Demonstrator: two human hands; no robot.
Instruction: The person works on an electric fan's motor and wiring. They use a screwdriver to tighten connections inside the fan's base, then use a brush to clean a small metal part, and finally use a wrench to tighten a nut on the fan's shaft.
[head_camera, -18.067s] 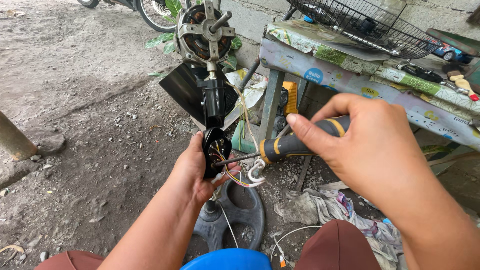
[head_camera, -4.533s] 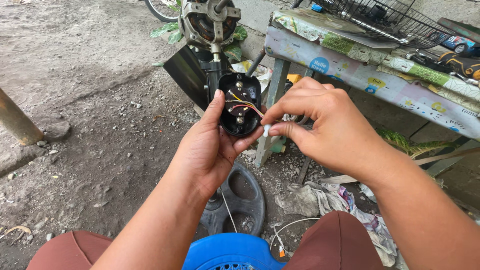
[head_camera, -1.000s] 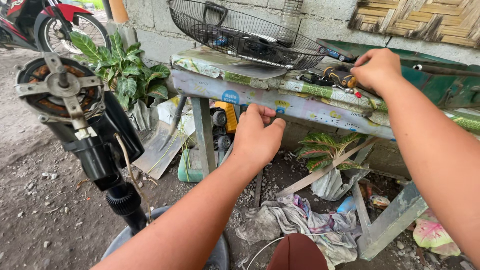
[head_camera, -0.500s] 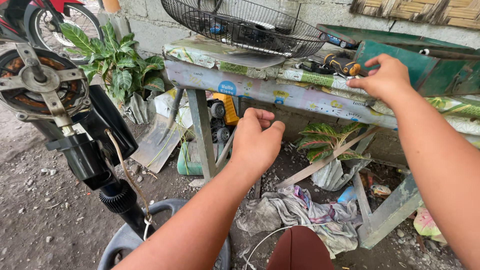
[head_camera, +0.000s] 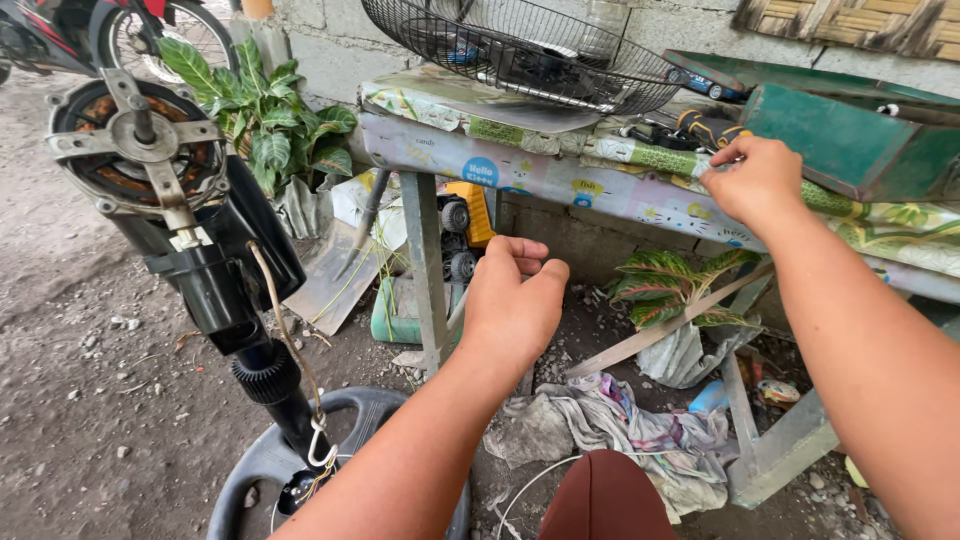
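Note:
A stripped fan stands at the left: bare motor (head_camera: 140, 150) on top, black housing (head_camera: 215, 270) below it, a pole down to a dark round base (head_camera: 260, 470). A thin wire with a white clip (head_camera: 320, 440) dangles along the pole. My left hand (head_camera: 515, 305) hovers in mid-air in front of the table leg (head_camera: 425, 260), fingers curled in, nothing in it. My right hand (head_camera: 755, 180) rests fingertips-down on the patterned table cover (head_camera: 480, 160), just in front of orange-and-black-handled tools (head_camera: 700, 125). Whether it pinches anything is hidden.
A wire fan grille (head_camera: 520, 50) lies on the table and a green metal box (head_camera: 850, 145) sits at its right end. Under the table are a yellow toy truck (head_camera: 465, 215), rags (head_camera: 620, 425) and leafy plants (head_camera: 260, 110). A motorbike (head_camera: 60, 30) stands far left.
Earlier both hands held the fan's black wired part. Over the last second my right hand drew back from the tools toward the table edge; my left hand stayed curled.

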